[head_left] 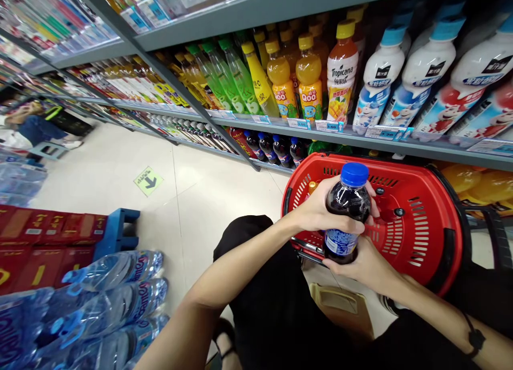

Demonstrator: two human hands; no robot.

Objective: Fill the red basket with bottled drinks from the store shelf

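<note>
Both of my hands are closed around a cola bottle (348, 199) with a blue cap, dark liquid and a blue label. My left hand (316, 207) wraps its upper part, just under the cap. Lower down, my right hand (366, 260) grips the bottle near its base, with the thumb underneath on the near side. The bottle stands nearly upright over the near side of a red shopping basket (425, 199) with black handles. Inside the basket, behind my left hand, a small orange-yellow item (312, 187) shows in part.
Drink shelves (288, 127) run along the far side, with juice, white milk-drink and dark cola bottles. At the left are large water bottles (112, 300), red cartons (52, 226) and a blue pallet (116, 228). A seated person (32, 121) is farther off. A beige stool (340, 306) stands below.
</note>
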